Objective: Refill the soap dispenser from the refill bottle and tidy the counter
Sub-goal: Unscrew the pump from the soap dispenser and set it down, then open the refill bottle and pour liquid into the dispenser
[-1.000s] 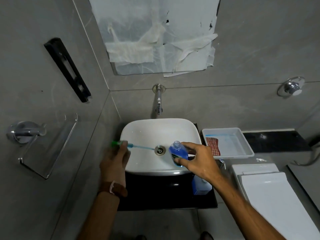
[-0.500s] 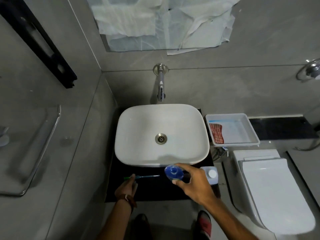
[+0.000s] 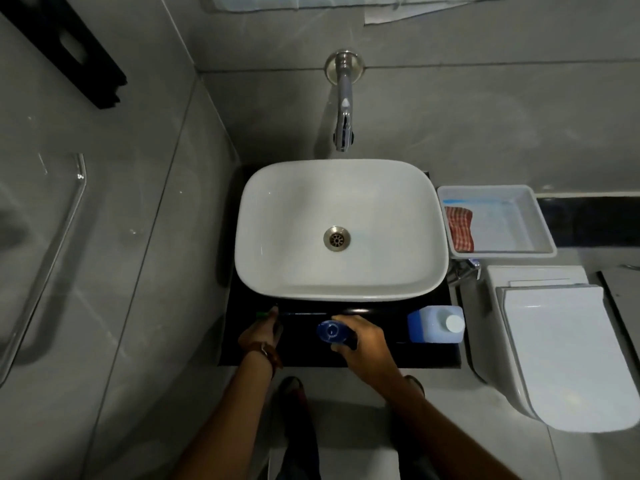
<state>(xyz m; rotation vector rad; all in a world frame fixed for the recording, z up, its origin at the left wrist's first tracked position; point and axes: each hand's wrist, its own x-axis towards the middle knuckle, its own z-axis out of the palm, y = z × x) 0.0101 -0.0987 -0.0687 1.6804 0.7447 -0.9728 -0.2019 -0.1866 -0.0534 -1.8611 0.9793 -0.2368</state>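
We hold the small round blue plastic soap dispenser (image 3: pixel 331 331) in our right hand (image 3: pixel 363 341). Our fingers wrap around its side, and it sits near the middle of the shiny black counter (image 3: pixel 429 355), just in front of the white sink bowl (image 3: pixel 341 230). It stands straight up, so its long way goes up and down and its open mouth points up at us. We think we hold it like this so it stays steady and nothing spills.

Our left hand (image 3: pixel 260 336) pinches the green top of the thin pump tube (image 3: pixel 273 314). The tube lies flat and points right, toward the dispenser. We keep it aside so the mouth stays free.

The square blue refill bottle with a white cap (image 3: pixel 435 324) stands to the right, its cap pointing up.
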